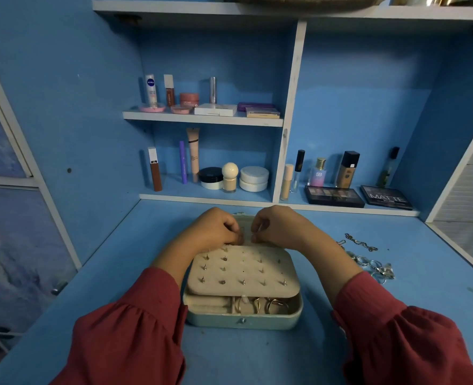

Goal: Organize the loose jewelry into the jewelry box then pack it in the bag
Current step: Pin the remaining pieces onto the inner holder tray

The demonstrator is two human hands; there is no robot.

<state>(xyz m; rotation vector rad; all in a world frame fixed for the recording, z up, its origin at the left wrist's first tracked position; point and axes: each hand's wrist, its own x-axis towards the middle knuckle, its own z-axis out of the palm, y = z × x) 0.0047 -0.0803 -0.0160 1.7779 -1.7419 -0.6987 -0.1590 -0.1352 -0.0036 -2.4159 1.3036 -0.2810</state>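
Observation:
A pale green jewelry box lies open on the blue desk. Its cream earring panel is folded down over the tray, with several stud posts poking through it. Rings sit in the front compartment. My left hand and my right hand meet at the panel's far edge, fingers curled and pinching something small that I cannot make out. Loose rings and a silver chain lie on the desk to the right of the box.
Cosmetics fill the shelves behind: tubes, jars and a round-topped bottle on the left, bottles and two dark palettes on the right. A white-framed panel bounds the desk's right side. No bag is in view.

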